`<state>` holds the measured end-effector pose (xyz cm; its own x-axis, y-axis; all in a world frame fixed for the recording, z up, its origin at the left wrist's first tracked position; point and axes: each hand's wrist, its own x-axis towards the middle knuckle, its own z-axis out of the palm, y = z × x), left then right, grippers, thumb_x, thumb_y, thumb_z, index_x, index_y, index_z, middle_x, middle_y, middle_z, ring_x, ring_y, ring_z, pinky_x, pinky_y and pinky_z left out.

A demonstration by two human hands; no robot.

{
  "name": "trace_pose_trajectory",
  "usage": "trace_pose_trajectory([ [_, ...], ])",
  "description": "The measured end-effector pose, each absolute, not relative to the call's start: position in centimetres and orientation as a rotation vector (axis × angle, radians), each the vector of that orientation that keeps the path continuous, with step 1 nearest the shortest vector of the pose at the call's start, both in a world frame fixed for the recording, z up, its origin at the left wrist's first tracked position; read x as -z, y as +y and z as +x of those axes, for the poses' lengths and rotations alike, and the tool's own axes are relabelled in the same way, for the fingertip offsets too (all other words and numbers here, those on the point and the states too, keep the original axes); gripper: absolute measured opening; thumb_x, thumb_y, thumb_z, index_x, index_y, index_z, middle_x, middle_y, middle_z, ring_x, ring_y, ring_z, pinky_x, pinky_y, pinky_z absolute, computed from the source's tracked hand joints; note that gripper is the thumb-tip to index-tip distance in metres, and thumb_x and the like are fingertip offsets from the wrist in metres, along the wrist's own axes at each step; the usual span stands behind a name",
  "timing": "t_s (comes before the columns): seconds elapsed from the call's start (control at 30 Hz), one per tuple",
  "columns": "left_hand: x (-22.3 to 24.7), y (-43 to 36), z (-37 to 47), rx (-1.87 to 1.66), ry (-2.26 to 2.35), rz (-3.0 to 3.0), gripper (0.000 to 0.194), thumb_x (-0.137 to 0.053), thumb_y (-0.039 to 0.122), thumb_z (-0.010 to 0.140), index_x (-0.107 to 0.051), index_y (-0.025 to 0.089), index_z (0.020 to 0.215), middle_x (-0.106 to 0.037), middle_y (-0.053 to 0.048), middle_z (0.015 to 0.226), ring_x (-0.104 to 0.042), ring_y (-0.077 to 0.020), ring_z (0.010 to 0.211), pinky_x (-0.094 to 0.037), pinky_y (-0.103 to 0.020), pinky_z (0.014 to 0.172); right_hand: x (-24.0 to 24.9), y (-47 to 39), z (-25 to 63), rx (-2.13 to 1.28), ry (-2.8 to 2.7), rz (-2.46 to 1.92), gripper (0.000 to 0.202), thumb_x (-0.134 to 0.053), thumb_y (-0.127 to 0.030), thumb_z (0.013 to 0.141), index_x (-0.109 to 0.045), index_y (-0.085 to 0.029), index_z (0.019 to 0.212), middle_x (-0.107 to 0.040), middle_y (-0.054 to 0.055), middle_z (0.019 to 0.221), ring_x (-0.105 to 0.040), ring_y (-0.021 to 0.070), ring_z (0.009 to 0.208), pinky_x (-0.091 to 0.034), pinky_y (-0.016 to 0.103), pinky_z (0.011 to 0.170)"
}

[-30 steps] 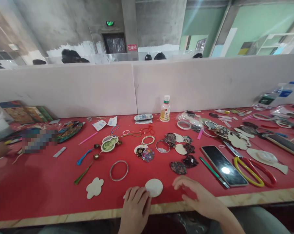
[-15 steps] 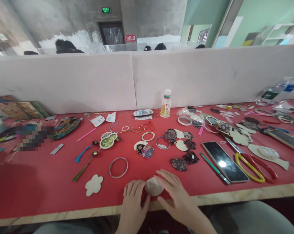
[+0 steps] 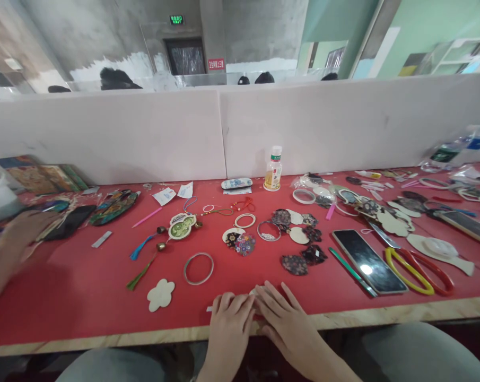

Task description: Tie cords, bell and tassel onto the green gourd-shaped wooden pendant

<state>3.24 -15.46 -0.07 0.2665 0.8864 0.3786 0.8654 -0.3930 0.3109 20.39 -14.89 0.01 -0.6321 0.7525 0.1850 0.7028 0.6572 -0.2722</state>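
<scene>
Near the table's front edge, a pale round disc (image 3: pixel 256 291) lies mostly hidden under my fingers. My left hand (image 3: pixel 232 321) is closed at the disc's left side, its fingers bent and pressed together. Across the disc's top rest the stretched fingers of my right hand (image 3: pixel 284 318), the thumb apart. A small white strip (image 3: pixel 209 309) sticks out left of my left hand. Farther left lies a pale flower-shaped piece (image 3: pixel 160 295), with a bangle-like ring (image 3: pixel 199 268) beyond it. Dark patterned fabric-covered pieces (image 3: pixel 294 265) are ahead of my right hand.
Right of my hands lie a phone (image 3: pixel 369 262), a green craft knife (image 3: pixel 353 272) and yellow-and-red-handled scissors (image 3: pixel 409 271). A bottle (image 3: pixel 273 168) stands by the white partition (image 3: pixel 152 135). Tasselled charms (image 3: pixel 182 226) lie left of centre. Another person's hand (image 3: pixel 15 233) reaches in at far left.
My hands have come closer together and now cover most of the disc, which was largely visible before. A white strip shows beside my left hand. Another person's arm appears at the left.
</scene>
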Motion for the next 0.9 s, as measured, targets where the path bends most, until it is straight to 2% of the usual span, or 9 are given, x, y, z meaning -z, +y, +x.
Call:
trace_pose_trajectory([
  [0.07,0.2,-15.6,3.2,-0.851,1.687,2.458,0.02,-0.049,0.018,0.08,-0.063,0.024,0.093,-0.066,-0.002,0.087,-0.052,-0.0191,0.078,-0.042,-0.037,0.073,0.7,-14.8,20.8,-0.229,-2.569,-1.213,0.054,-0.038,-0.015,0.084,-0.021,-0.023,0.135,-0.032,0.002,0.136,-0.027,0.0204,0.126,-0.025,0.045,0.102],
  [0.17,0.6,-15.6,1.8,-1.003,1.652,2.375,0.018,-0.047,0.019,0.081,-0.064,0.024,0.087,-0.065,-0.003,0.088,-0.054,-0.0188,0.082,-0.044,-0.036,0.074,1.5,-14.5,21.3,-0.237,-2.497,-1.253,0.05,-0.036,-0.014,0.084,-0.028,-0.021,0.132,-0.038,0.004,0.133,-0.033,0.018,0.123,-0.029,0.04,0.101],
  [0.27,1.1,-15.2,-1.5,-1.181,1.858,2.203,0.022,-0.043,0.022,0.083,-0.058,0.02,0.099,-0.061,-0.008,0.098,-0.055,-0.0194,0.09,-0.047,-0.034,0.077,1.2,-14.1,21.2,-0.327,-2.42,-1.272,0.045,-0.041,-0.016,0.082,-0.039,-0.023,0.126,-0.044,0.004,0.128,-0.038,0.0185,0.119,-0.03,0.039,0.1],
  [0.4,2.2,-13.7,-6.2,-1.106,2.217,2.25,0.032,-0.044,0.025,0.081,-0.052,0.015,0.11,-0.053,-0.014,0.113,-0.046,-0.0289,0.107,-0.038,-0.049,0.089,0.0,-13.6,20.4,-0.432,-2.303,-1.319,0.037,-0.045,-0.016,0.078,-0.051,-0.025,0.114,-0.051,0.004,0.121,-0.043,0.0215,0.113,-0.033,0.041,0.094],
  [0.53,2.4,-12.6,-7.4,-1.03,2.163,2.319,0.018,-0.044,0.025,0.081,-0.061,0.018,0.082,-0.058,-0.011,0.104,-0.049,-0.0275,0.104,-0.038,-0.05,0.089,-0.8,-13.2,20.2,-0.485,-2.218,-1.331,0.03,-0.047,-0.018,0.076,-0.056,-0.025,0.104,-0.05,0.006,0.122,-0.042,0.0238,0.111,-0.035,0.043,0.092],
  [0.6,1.9,-12.8,-6.6,-1.124,2.053,2.323,0.015,-0.046,0.025,0.081,-0.06,0.019,0.08,-0.06,-0.009,0.1,-0.052,-0.0246,0.099,-0.036,-0.051,0.092,-1.2,-13.3,20.3,-0.521,-2.149,-1.32,0.03,-0.047,-0.021,0.077,-0.055,-0.024,0.106,-0.048,0.007,0.122,-0.042,0.0239,0.112,-0.036,0.043,0.092],
  [0.7,0.8,-13.9,-4.2,-1.268,1.834,2.292,0.013,-0.046,0.023,0.082,-0.058,0.019,0.084,-0.063,-0.007,0.092,-0.057,-0.0207,0.094,-0.037,-0.047,0.093,-1.8,-13.8,20.0,-0.658,-2.022,-1.305,0.034,-0.044,-0.025,0.081,-0.048,-0.025,0.115,-0.049,0.008,0.119,-0.044,0.0214,0.11,-0.039,0.038,0.092],
  [0.8,0.1,-15.5,-1.5,-1.284,1.722,2.21,0.014,-0.046,0.026,0.082,-0.058,0.019,0.083,-0.065,-0.007,0.087,-0.06,-0.0191,0.087,-0.051,-0.032,0.074,-2.2,-14.5,19.1,-0.795,-1.936,-1.231,0.038,-0.045,-0.027,0.082,-0.044,-0.027,0.12,-0.049,0.007,0.116,-0.047,0.0191,0.108,-0.042,0.032,0.09],
  [0.9,0.0,-16.8,0.6,-1.282,1.602,2.207,0.016,-0.045,0.028,0.083,-0.059,0.02,0.082,-0.066,-0.005,0.079,-0.062,-0.0176,0.078,-0.052,-0.027,0.068,-2.2,-15.1,18.0,-0.824,-1.855,-1.135,0.036,-0.046,-0.026,0.082,-0.046,-0.026,0.118,-0.05,0.007,0.115,-0.046,0.0193,0.107,-0.042,0.031,0.09],
])
